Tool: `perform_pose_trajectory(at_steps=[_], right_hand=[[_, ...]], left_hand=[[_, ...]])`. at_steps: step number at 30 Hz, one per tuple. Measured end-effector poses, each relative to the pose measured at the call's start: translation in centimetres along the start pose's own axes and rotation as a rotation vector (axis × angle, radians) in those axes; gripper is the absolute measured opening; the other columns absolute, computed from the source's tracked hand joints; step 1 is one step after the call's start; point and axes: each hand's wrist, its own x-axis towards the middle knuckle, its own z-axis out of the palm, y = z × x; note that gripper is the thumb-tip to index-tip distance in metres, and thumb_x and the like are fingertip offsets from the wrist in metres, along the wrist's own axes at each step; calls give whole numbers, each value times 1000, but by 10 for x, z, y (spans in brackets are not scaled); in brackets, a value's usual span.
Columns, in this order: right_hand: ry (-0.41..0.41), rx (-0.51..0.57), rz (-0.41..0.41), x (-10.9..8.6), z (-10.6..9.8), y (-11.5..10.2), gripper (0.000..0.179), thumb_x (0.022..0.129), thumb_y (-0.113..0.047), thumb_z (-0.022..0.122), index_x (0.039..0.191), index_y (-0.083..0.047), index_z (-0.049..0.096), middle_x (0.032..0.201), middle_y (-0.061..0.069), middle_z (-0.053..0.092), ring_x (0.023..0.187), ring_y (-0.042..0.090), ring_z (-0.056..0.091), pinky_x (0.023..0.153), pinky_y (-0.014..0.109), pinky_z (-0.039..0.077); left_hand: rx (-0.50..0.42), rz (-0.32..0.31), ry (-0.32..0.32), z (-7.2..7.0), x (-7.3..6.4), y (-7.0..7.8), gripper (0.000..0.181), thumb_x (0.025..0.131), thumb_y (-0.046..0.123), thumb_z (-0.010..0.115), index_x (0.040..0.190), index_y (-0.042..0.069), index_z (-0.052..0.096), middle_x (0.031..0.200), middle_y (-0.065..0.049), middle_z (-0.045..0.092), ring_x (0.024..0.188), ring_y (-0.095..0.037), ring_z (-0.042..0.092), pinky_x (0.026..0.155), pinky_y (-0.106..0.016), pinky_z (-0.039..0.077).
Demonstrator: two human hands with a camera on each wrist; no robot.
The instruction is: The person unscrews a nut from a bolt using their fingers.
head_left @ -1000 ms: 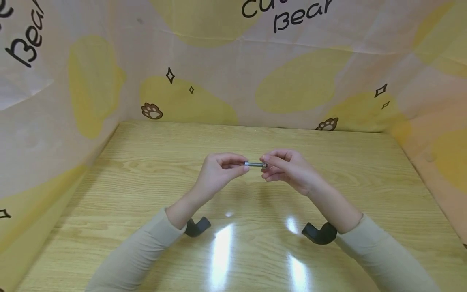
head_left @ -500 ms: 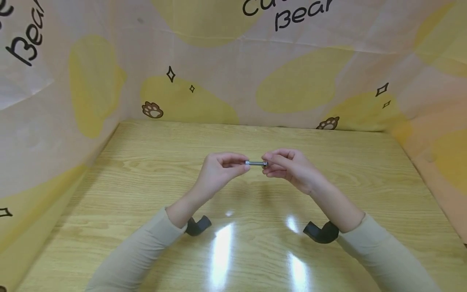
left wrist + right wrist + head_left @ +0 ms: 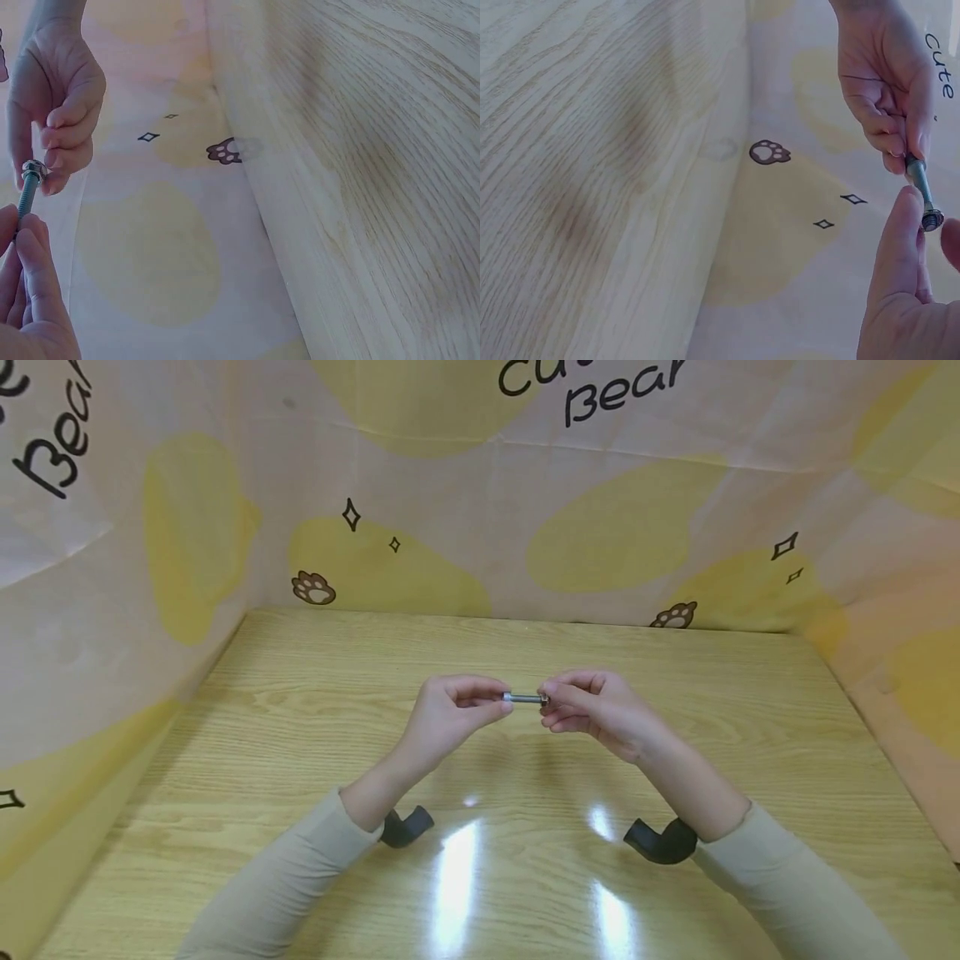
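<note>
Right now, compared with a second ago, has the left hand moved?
No, not noticeably: in the head view, the left hand sits in the same place, lower than and right of the left paw print.

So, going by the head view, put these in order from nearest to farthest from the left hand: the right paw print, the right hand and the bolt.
1. Bolt: pinched by the left hand.
2. Right hand: at the bolt's other end.
3. Right paw print: on the backdrop, beyond the right hand.
</note>
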Motion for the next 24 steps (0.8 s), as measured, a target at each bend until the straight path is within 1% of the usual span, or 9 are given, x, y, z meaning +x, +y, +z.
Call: perform_pose_trajectory(at_steps=[2,6,9,12,15,18,20,22,24], right_hand=[[1,-10,-11,0,-1,1,14,90,2,57,88,-7,67,82,5,66,72,14,66,73,26,55],[13,-38,-50,-2,-3,2,24,84,10,59,94,-11,64,94,3,62,82,13,64,80,26,52],[-3,-31,-38,-2,-3,1,19,87,5,59,95,-11,63,93,4,62,81,14,64,79,27,53],[-29,-7,0,-2,-2,1,10,92,-3,56,93,-9,64,84,6,65,74,15,66,74,27,55],[-42,-6,7,-2,-1,1,11,92,-2,55,91,-8,65,80,6,66,72,14,66,72,27,55],[-53,-35,-32,-2,-3,2,17,88,6,56,95,-8,63,87,6,64,78,15,66,78,28,54],[-67,-49,-54,-2,-4,2,20,86,8,57,99,-7,61,91,7,63,83,16,66,82,30,53],[-78,-48,-53,-1,-4,2,19,87,4,58,101,-7,60,93,7,62,84,17,66,82,31,52],[-81,-22,-40,-1,-3,2,13,89,-1,58,100,-7,61,91,8,64,81,18,67,80,31,53]], left_hand=[[-3,-1,0,0,0,0,17,82,9,71,98,1,70,90,-8,70,77,-20,67,70,-32,55],[-18,-3,-8,0,-1,-2,18,82,8,71,98,0,70,90,-9,70,79,-25,67,71,-32,55],[-27,-10,-13,0,-1,-2,18,82,8,71,98,-1,70,90,-10,70,80,-28,66,71,-32,55],[-25,-9,-9,1,-1,-2,18,83,8,71,98,0,70,90,-9,70,80,-29,66,71,-32,55],[-17,-4,-3,1,0,-1,17,82,9,71,98,1,70,90,-8,70,80,-26,66,71,-33,55],[-8,-1,-3,0,0,0,17,83,9,71,98,1,70,91,-8,70,78,-21,66,71,-32,55],[-3,-3,-4,0,1,0,17,83,9,71,98,0,70,91,-8,70,78,-19,66,71,-32,55],[-1,1,-4,-1,1,1,17,83,8,70,98,-1,70,92,-9,70,77,-18,66,71,-32,55],[-3,3,-1,-1,1,1,18,83,7,70,98,-2,69,92,-10,70,78,-19,66,72,-32,55]])
